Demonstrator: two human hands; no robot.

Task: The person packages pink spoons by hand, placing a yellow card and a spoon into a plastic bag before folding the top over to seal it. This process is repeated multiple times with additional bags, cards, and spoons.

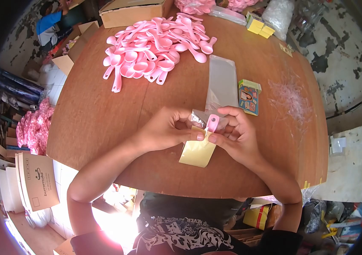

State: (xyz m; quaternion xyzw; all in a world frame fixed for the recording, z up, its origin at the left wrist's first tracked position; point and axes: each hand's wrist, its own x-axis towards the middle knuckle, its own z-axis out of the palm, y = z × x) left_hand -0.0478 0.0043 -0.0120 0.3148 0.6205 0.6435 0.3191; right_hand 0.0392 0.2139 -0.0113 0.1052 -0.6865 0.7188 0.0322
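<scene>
Near the front of the wooden table, my left hand (163, 131) and my right hand (241, 138) pinch a clear plastic bag (199, 117) from both sides. A pale yellow card (198, 152) shows in its lower part, slanting down below my thumbs. The holed end of a pink spoon (213, 121) sticks up between my hands; its bowl is hidden. Beyond my hands lies a stack of flat clear bags (222, 80). Just right of the stack is a small printed box (248, 97) holding yellow cards. A large heap of pink spoons (157, 46) covers the far left part of the table.
An open cardboard box (132, 12) stands at the table's far edge, near pink bundles (195, 5). A yellow box (259, 26) and a filled plastic sack (278, 16) sit far right. Plastic scraps (291, 100) lie at right. Another person (49, 27) is at upper left.
</scene>
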